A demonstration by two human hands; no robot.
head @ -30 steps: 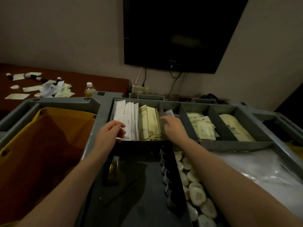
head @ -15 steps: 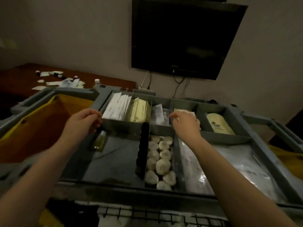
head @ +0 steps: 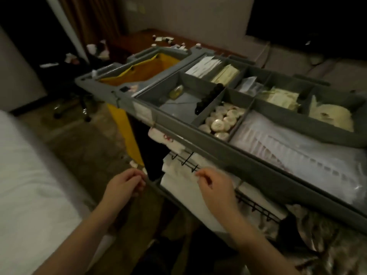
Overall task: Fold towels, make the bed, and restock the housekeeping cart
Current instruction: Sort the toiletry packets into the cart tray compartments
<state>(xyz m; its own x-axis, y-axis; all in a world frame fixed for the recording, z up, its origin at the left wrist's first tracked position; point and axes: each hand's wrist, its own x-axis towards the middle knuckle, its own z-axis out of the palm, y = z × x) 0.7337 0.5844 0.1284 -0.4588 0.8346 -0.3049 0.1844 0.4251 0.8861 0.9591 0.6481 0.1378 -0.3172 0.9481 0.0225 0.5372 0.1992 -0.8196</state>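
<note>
Cart (head: 178, 135) stands to the right of the bed (head: 25, 175), top tray in full view, lower shelf just in front of the person. Tray compartments: round soaps (head: 222, 120) heaped in one, a row of dark small bottles (head: 207, 99) along the divider beside them, paper sachets (head: 204, 65) at the back, clear plastic bags (head: 297, 155) at right. Yellow bag (head: 143, 73) hangs at the far end. White folded towels (head: 182, 187) sit on the lower shelf under a wire rack (head: 185, 162) with hooks.

Left hand (head: 124, 184) loosely curled, nothing seen in it, near the shelf corner. Right hand (head: 215, 185) curled over the towels, fingertips close to the hooks; blurred, cannot tell if it pinches cloth. Hands apart.

Loose sachets also lie on the worktop (head: 135, 42) behind the cart, so restocking looks unfinished.

Risks, as judged: a towel pulled out from under the rack could catch on a hook and drag the stack to the floor; fingers could catch there too. A knock to the cart could spill the heaped soaps over the low divider or tip the bottles. Dim light makes any grab less sure.
</note>
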